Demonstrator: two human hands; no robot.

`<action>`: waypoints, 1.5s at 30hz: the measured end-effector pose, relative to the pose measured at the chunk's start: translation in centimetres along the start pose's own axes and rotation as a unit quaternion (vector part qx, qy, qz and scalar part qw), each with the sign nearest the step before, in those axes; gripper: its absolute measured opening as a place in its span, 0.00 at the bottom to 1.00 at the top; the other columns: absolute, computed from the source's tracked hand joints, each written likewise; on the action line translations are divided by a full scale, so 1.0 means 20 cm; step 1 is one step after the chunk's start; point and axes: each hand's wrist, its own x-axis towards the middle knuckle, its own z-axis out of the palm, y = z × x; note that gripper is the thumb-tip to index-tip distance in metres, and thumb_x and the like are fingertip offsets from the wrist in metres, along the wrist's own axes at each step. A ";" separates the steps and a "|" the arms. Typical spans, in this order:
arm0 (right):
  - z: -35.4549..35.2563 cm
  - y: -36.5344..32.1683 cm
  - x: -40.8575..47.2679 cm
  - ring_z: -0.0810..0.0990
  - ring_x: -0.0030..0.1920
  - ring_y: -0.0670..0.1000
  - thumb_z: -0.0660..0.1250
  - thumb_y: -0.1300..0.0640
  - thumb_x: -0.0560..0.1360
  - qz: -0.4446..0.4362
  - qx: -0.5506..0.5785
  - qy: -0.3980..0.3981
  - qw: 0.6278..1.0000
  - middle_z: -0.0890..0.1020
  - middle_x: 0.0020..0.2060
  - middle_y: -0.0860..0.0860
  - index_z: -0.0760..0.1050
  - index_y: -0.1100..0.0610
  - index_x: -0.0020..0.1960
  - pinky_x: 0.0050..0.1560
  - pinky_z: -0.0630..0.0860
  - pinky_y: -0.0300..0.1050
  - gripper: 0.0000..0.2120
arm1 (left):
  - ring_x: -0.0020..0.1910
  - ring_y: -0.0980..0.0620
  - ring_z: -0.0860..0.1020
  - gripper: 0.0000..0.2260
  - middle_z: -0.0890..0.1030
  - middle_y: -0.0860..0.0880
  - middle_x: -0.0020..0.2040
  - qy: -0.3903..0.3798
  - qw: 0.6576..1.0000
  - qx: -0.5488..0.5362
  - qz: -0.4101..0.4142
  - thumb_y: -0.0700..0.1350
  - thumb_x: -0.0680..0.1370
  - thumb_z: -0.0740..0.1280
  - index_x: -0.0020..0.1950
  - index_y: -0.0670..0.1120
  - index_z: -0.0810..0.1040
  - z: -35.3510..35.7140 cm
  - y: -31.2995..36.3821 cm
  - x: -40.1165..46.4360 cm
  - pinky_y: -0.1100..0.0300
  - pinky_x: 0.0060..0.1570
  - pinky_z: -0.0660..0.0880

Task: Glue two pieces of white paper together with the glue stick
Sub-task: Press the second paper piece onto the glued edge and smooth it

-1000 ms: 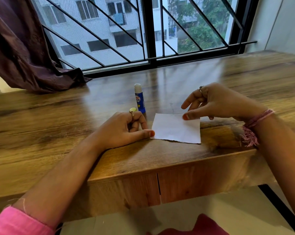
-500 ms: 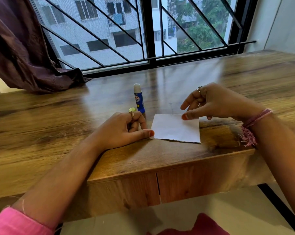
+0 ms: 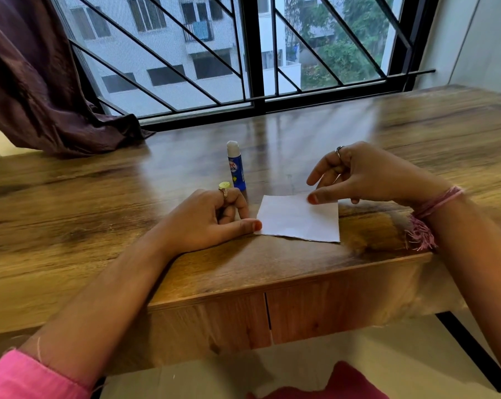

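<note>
A small white paper (image 3: 298, 218) lies flat near the front edge of the wooden desk (image 3: 99, 214); I cannot tell whether a second sheet lies under it. My left hand (image 3: 206, 223) rests on the desk with its fingers loosely curled, and its thumb tip touches the paper's left corner. My right hand (image 3: 367, 174) hovers over the far edge, its thumb tip pressing on the paper and its fingers spread above the wood. The blue glue stick (image 3: 236, 168) stands upright and uncapped just behind my left hand. Its yellow cap (image 3: 224, 185) sits by my knuckles.
A dark purple curtain (image 3: 36, 82) drapes onto the desk's back left corner. A barred window (image 3: 252, 53) runs along the back edge. The desk front has drawer panels (image 3: 214, 321). A red cloth (image 3: 330, 384) lies on the floor below.
</note>
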 end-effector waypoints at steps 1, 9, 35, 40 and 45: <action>0.00 0.00 0.00 0.80 0.32 0.42 0.78 0.52 0.63 -0.001 -0.004 0.002 1.000 0.85 0.37 0.53 0.80 0.53 0.47 0.25 0.71 0.32 0.15 | 0.25 0.59 0.70 0.10 0.72 0.51 0.27 0.000 1.000 0.001 0.000 0.55 0.71 0.72 0.42 0.49 0.77 0.00 0.00 0.00 0.72 0.29 0.66; 0.00 0.00 0.01 0.80 0.31 0.42 0.79 0.53 0.62 0.005 -0.014 0.004 1.000 0.85 0.36 0.52 0.80 0.54 0.45 0.26 0.72 0.32 0.15 | 0.25 0.59 0.70 0.09 0.70 0.54 0.27 0.001 1.000 0.005 0.017 0.54 0.72 0.71 0.44 0.50 0.77 0.00 0.00 0.00 0.71 0.30 0.66; 0.01 0.01 0.01 0.79 0.29 0.41 0.80 0.54 0.61 0.003 0.000 -0.002 1.000 0.85 0.36 0.53 0.80 0.54 0.43 0.25 0.71 0.31 0.13 | 0.48 0.60 0.79 0.13 0.80 0.60 0.47 -0.085 0.990 0.055 0.102 0.46 0.80 0.61 0.61 0.56 0.78 0.00 0.02 0.01 0.63 0.47 0.75; 0.00 0.02 0.01 0.80 0.30 0.41 0.79 0.53 0.61 -0.013 0.003 0.009 1.000 0.85 0.36 0.53 0.80 0.53 0.43 0.25 0.72 0.32 0.14 | 0.46 0.64 0.78 0.13 0.77 0.65 0.45 -0.086 0.988 0.073 0.109 0.44 0.79 0.61 0.60 0.57 0.78 0.00 0.02 0.01 0.68 0.46 0.72; 0.00 0.01 0.01 0.81 0.32 0.44 0.77 0.47 0.62 -0.041 -0.012 0.044 0.998 0.85 0.35 0.52 0.80 0.54 0.44 0.24 0.73 0.35 0.16 | 0.46 0.60 0.79 0.13 0.77 0.66 0.45 -0.086 0.987 0.074 0.116 0.47 0.79 0.60 0.60 0.57 0.78 0.00 0.02 0.01 0.63 0.46 0.75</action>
